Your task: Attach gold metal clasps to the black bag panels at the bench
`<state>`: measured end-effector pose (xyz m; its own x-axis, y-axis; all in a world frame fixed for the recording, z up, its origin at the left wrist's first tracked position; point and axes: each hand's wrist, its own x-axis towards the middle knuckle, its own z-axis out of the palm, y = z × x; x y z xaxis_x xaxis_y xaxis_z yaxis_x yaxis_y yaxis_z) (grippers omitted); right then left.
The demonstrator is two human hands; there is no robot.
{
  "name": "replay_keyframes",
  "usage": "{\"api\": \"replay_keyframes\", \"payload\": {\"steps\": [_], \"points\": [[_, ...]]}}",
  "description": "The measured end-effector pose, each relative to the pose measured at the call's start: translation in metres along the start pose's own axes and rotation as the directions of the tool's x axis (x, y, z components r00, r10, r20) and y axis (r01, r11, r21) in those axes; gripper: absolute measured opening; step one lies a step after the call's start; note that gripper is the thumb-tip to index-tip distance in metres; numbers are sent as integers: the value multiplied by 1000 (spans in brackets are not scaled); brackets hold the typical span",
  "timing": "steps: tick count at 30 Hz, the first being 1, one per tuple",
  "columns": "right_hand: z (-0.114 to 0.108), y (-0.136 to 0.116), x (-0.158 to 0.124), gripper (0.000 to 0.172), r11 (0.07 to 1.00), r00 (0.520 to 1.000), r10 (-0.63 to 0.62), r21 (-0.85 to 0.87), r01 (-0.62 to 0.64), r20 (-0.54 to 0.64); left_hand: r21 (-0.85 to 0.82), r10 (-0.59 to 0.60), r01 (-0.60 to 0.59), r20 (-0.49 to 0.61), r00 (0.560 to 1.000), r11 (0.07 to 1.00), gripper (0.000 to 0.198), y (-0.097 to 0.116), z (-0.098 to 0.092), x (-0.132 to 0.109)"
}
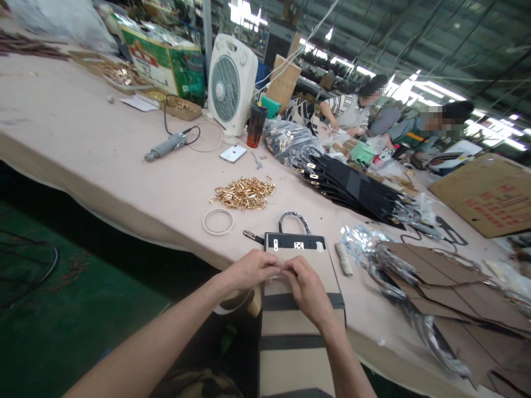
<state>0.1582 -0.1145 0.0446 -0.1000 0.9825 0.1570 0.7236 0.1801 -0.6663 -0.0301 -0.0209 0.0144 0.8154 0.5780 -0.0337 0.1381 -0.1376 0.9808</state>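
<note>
A stack of tan panels with black bands [296, 331] lies over the near table edge in front of me. My left hand [251, 269] and my right hand [305, 287] rest on its top panel, fingertips pinched together where they meet. What they pinch is too small to make out. A black strip with a small metal fitting [295, 242] lies at the stack's far end, with a dark cord loop [293, 216] behind it. A heap of small gold metal parts [244, 193] sits further back, and a white ring [218, 221] lies left of the stack.
On the table lie a grey power tool [166, 147], a white phone [233, 153], a dark cup [256, 125], a white fan [229, 83], fanned black panels [352, 188] and brown cut pieces [456, 287]. Two people work at the far end.
</note>
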Motion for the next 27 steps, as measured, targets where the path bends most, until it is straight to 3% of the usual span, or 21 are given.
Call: {"api": "replay_keyframes", "payload": {"steps": [4, 7, 9, 13, 16, 20, 27], "points": [[11, -4, -8, 16, 990, 988, -140, -21, 139, -68, -184, -56, 44, -57, 997, 982, 29, -3, -2, 5], [8, -2, -14, 17, 963, 963, -265, 42, 268, -49, -239, -83, 58, -93, 992, 969, 30, -6, -5, 10], [-6, 6, -12, 13, 966, 967, -233, 93, 243, -104, -181, -66, 53, -67, 996, 982, 28, -8, -6, 11], [-46, 37, 13, 7, 993, 958, -27, 99, 58, -284, 8, 0, 0, -7, 1000, 1000, 26, -6, -1, 8], [-63, 59, 37, 12, 996, 985, 48, 85, -34, -166, 136, 29, -26, -22, 999, 990, 26, 0, 2, 5], [-60, 66, 60, 19, 993, 998, 61, 102, -61, 5, 209, 49, -40, -36, 998, 977, 25, 7, 3, 4], [-51, 69, 69, 22, 993, 996, 85, 78, -88, 38, 194, 23, -16, -34, 999, 981, 27, 7, 2, 5]]}}
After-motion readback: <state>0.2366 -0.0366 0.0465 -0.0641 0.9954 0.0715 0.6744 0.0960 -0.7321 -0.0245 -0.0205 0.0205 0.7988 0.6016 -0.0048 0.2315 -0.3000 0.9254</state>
